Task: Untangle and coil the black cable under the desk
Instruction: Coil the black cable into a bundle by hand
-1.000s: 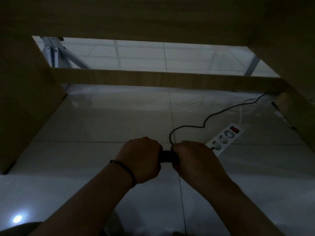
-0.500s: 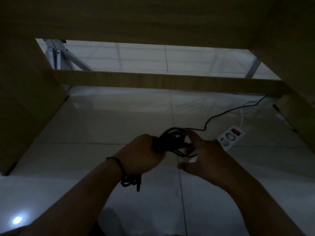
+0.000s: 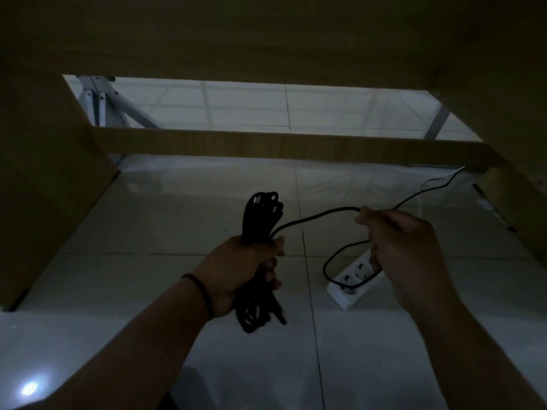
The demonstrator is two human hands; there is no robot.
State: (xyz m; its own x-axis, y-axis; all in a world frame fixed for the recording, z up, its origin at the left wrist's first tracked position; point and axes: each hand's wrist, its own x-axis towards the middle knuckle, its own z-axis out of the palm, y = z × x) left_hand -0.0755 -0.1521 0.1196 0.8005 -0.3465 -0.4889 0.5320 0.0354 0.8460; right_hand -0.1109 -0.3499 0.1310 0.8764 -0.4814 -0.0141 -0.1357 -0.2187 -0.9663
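Both hands grip the black cable [image 3: 313, 218] above glossy floor tiles [image 3: 177, 220] under the wooden desk [image 3: 266, 34].

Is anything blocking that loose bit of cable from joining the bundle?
Nothing visible. The loose strand runs free through the air from the right hand to the coiled bundle in the left hand.

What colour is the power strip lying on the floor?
White, seen in the head view: the power strip lies on the floor tiles below the right hand.

Glossy tiled floor [image 3: 177, 220], wood-grain desk [image 3: 266, 146]
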